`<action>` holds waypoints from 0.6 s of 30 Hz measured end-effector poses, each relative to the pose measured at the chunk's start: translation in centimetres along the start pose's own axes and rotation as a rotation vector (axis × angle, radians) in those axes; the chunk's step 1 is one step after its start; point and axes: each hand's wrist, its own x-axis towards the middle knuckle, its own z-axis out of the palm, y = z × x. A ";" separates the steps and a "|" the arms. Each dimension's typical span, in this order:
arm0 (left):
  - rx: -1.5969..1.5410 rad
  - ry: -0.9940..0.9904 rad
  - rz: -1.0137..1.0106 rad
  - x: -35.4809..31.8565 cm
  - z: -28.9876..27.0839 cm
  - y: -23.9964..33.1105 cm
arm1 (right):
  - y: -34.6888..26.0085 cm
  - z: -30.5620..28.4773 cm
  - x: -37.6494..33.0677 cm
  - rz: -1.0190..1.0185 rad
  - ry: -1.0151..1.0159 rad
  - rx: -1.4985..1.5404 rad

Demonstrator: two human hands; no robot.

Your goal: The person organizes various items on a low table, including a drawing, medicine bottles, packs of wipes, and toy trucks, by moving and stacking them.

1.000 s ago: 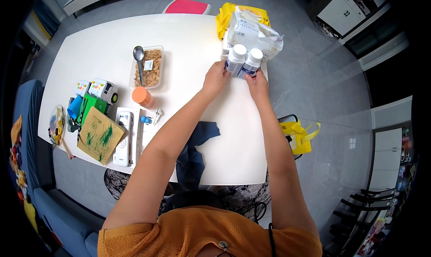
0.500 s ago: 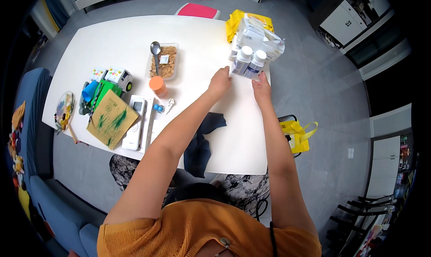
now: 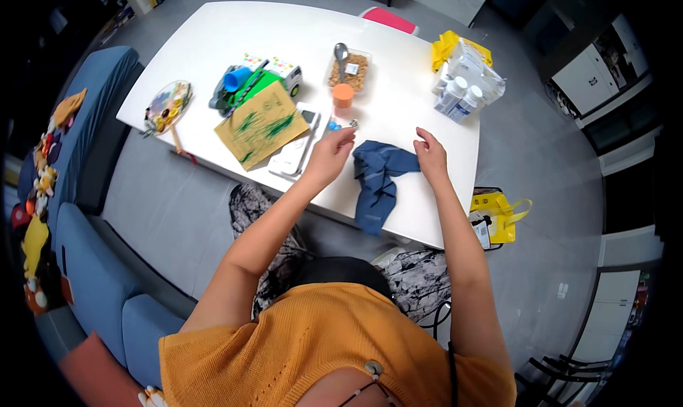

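My left hand hovers over the table by the white handheld device, fingers loosely bent and apart, with nothing seen in it. Just past its fingertips lie small blue balls and a small pale item, partly hidden. A dark blue cloth lies crumpled between my hands near the front edge. My right hand is at the cloth's right end, thumb and fingers apart; whether it touches the cloth I cannot tell. Two white bottles stand together at the far right, away from both hands.
Behind the bottles are white packs and a yellow pack. A clear box of brown food with a spoon and an orange-lidded jar stand mid-table. Leftward are a toy truck, scribbled brown paper and a decorated round fan.
Both my hands have drawn back from the two bottles toward the near side, the left to the blue balls, the right to the cloth. The view has shifted; the bottles stay standing.
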 end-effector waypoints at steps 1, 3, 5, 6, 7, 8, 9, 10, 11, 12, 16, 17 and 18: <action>-0.040 0.037 -0.026 -1.4 -1.5 -0.5 | -1.1 0.4 -0.1 -0.041 0.007 0.017; 0.029 0.124 -0.052 -3.4 -4.9 -1.8 | -2.8 1.4 -0.1 -0.109 0.022 0.067; -0.102 0.342 -0.106 -5.2 -8.1 -2.8 | -5.0 2.8 -0.3 -0.139 -0.029 0.134; -0.155 0.449 -0.130 -5.9 -9.5 -2.7 | -5.9 3.5 -0.4 -0.152 -0.055 0.165; -0.088 0.568 -0.133 -6.6 -10.7 -3.1 | -6.9 4.6 -0.5 -0.181 -0.086 0.171; -0.018 0.684 -0.136 -7.1 -11.8 -3.9 | -7.5 5.7 -0.5 -0.183 -0.131 0.194; 0.000 0.728 -0.218 -7.3 -12.9 -5.1 | -8.0 6.8 -0.5 -0.184 -0.176 0.217; -0.010 0.753 -0.262 -7.4 -13.6 -5.7 | -9.1 7.9 -0.6 -0.189 -0.220 0.243; -0.022 0.778 -0.306 -7.4 -14.2 -6.4 | -10.6 8.7 -1.0 -0.170 -0.262 0.275; -0.035 0.800 -0.349 -7.7 -14.8 -7.0 | -11.3 10.0 -1.0 -0.157 -0.312 0.302; -0.223 0.762 -0.394 -7.0 -15.6 -7.2 | -13.2 13.6 -0.8 -0.138 -0.384 0.340; -0.280 0.750 -0.396 -6.9 -15.9 -7.5 | -14.2 14.0 -1.0 -0.146 -0.387 0.356; -0.279 0.740 -0.387 -6.8 -16.2 -7.8 | -14.1 14.6 -0.6 -0.133 -0.404 0.351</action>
